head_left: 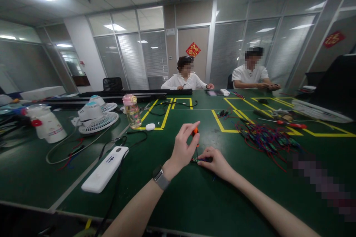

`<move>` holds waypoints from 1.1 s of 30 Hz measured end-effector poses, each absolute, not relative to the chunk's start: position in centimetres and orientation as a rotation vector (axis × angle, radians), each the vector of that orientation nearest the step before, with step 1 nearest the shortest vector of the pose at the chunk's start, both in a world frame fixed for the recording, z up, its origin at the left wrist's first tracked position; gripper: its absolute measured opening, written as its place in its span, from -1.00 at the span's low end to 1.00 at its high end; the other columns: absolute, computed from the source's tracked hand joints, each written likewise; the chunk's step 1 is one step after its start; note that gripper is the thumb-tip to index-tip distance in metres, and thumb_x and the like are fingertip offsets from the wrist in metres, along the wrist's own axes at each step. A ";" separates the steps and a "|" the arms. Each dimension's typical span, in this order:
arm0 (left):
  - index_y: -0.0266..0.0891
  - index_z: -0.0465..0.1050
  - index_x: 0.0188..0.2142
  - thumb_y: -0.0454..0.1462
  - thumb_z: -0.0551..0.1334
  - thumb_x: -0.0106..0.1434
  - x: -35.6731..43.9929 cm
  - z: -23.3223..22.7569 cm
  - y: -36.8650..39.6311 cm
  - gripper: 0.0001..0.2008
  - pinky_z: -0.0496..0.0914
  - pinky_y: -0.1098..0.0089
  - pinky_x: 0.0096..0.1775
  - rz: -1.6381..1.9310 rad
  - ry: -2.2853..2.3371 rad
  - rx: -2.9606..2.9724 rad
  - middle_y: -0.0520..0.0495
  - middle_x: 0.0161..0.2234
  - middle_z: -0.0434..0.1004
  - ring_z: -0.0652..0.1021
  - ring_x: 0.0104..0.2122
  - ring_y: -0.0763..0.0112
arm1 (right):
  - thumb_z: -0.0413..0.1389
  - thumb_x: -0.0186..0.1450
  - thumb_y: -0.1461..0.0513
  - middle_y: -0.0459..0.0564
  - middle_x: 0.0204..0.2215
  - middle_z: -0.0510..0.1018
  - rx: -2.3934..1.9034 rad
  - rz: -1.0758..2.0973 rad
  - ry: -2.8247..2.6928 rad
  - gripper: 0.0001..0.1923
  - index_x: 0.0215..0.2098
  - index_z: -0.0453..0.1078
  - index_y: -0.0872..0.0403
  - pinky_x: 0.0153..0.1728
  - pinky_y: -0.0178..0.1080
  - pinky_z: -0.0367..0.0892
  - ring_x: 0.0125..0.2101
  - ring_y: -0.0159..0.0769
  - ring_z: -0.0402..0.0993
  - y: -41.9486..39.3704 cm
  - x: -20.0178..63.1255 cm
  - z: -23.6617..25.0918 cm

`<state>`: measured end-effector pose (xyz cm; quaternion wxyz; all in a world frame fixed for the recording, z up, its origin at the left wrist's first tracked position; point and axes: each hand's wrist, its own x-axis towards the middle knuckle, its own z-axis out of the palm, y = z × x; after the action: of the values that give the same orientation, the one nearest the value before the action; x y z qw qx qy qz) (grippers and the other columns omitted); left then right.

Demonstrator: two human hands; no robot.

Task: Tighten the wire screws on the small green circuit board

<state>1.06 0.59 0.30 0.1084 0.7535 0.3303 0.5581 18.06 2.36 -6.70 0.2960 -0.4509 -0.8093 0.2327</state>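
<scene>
My left hand [185, 143], with a watch on its wrist, is closed around the orange handle of a screwdriver [195, 137]. The screwdriver stands upright, its dark shaft pointing down. At its tip lies a small green circuit board [195, 160] on the table. The fingertips of my right hand [214, 160] pinch the right side of this board and partly hide it. A bit of blue wire [214, 178] shows below my right hand.
Right of my hands lies a heap of wired circuit boards [264, 137], with a red screwdriver [292, 124] beyond. Leftward are a white power bank-like device [105, 170], a bottle [131, 112] and a fan [96, 116]. Two people sit across the green table [172, 207].
</scene>
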 end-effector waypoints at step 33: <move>-0.15 0.34 0.09 -0.31 0.10 0.37 0.6 0.3 1.1 -0.68 0.39 0.37 -0.18 1.625 0.971 2.194 -0.05 -0.22 0.43 0.48 -0.26 0.41 | 0.27 0.13 0.17 -0.02 -0.39 0.58 -1.189 0.593 -2.149 -0.85 -0.32 0.62 -0.01 -0.20 -0.18 0.22 -0.29 -0.18 0.42 2.8 18.1 -7.3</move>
<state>0.63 1.13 0.27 0.1217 0.7516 0.3325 0.5566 18.13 2.76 -7.25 0.3028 -0.4486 -0.8106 0.2236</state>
